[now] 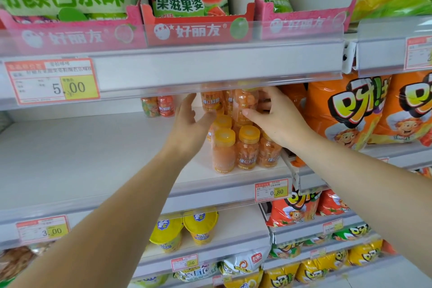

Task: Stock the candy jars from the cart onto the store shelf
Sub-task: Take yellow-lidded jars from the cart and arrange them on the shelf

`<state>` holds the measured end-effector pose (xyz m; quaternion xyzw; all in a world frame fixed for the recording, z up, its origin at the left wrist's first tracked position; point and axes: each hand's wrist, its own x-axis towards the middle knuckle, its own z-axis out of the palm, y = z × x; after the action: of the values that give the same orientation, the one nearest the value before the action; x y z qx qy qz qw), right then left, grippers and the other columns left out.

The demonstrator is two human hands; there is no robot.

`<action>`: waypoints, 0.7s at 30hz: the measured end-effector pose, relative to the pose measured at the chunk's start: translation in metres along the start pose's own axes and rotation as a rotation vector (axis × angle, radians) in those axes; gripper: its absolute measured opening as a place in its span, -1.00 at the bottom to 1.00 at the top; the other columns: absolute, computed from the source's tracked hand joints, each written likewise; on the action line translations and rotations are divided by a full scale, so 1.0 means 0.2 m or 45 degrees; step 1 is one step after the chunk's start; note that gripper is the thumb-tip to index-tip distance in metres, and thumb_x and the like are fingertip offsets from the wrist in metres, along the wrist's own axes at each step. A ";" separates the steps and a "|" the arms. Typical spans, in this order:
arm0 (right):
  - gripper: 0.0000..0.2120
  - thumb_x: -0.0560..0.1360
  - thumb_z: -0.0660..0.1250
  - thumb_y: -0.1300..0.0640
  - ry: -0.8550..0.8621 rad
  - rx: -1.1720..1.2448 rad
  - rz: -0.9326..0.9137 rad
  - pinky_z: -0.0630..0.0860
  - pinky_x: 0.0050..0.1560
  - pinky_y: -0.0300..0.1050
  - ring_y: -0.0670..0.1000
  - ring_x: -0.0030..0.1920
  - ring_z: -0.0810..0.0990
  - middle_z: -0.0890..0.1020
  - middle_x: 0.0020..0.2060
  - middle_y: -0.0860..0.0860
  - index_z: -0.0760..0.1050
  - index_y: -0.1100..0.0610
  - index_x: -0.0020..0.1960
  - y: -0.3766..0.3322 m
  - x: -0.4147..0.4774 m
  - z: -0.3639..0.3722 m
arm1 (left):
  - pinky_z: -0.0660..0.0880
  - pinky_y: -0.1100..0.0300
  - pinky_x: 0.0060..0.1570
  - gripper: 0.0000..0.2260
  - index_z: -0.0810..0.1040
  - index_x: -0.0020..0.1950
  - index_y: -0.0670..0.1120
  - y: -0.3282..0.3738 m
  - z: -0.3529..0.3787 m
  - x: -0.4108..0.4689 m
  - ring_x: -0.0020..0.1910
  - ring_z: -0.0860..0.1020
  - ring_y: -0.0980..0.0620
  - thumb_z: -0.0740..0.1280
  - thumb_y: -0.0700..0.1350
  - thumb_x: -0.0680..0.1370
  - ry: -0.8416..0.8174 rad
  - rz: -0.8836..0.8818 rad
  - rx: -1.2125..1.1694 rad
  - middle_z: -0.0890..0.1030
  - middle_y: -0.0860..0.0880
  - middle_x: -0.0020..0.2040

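Store shelving in tiers, snack bags point(350, 110) off to the right. Nearest, both forearms stretched up and inward over the white shelf point(93, 159) and its price tag point(272, 190). Next, at the shelf's front edge near its right end, front-row jars point(248, 147): orange sweets, yellow lids, upright and packed close. Stacked on those lids, upper jars point(243, 105), tops half hidden behind the clear rail of the shelf overhead. Probably light, stiff plastic, smooth and a little slippery; best taken round the body below the lid, since a stacked tier likely tips easily. Left hand point(189, 124) spread, fingers straight up, thumb against the stack's left side. Right hand point(280, 121) clamped on the upper jars, thumb in front, fingers curled behind. Hands apart, stack between. Farthest, two more jars point(159, 106) by the rear wall.
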<state>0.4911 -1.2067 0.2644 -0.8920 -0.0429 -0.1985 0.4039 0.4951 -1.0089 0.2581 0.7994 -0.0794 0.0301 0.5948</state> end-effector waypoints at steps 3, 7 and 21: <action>-0.47 0.48 0.46 0.00 -0.011 0.002 0.004 0.46 0.28 -0.06 -0.03 0.27 0.52 0.53 0.29 -0.07 0.35 -0.03 0.39 0.00 0.00 0.00 | 0.29 0.16 0.23 -0.63 0.28 0.35 0.21 0.03 0.02 0.04 0.45 0.33 0.10 0.31 -0.06 0.61 -0.094 0.031 -0.098 0.39 0.29 0.24; -0.52 0.51 0.43 0.01 -0.015 -0.016 -0.009 0.48 0.30 -0.01 -0.05 0.24 0.53 0.56 0.26 -0.07 0.39 0.02 0.38 0.00 -0.01 0.00 | 0.37 0.05 0.35 -0.64 0.34 0.14 0.34 0.02 0.05 0.05 0.39 0.41 0.12 0.36 -0.02 0.48 -0.112 0.054 -0.063 0.47 0.35 0.15; -0.53 0.52 0.40 0.00 0.011 -0.012 0.017 0.49 0.29 -0.01 -0.02 0.25 0.54 0.57 0.24 -0.06 0.38 0.03 0.38 -0.01 -0.01 0.03 | 0.43 0.20 0.14 -0.57 0.40 0.13 0.40 -0.01 0.06 0.08 0.15 0.46 0.40 0.36 -0.15 0.52 -0.141 0.156 -0.012 0.53 0.20 0.27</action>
<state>0.4915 -1.2012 0.2618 -0.8932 -0.0342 -0.1997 0.4014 0.5099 -1.0214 0.2552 0.7907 -0.1611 0.0216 0.5903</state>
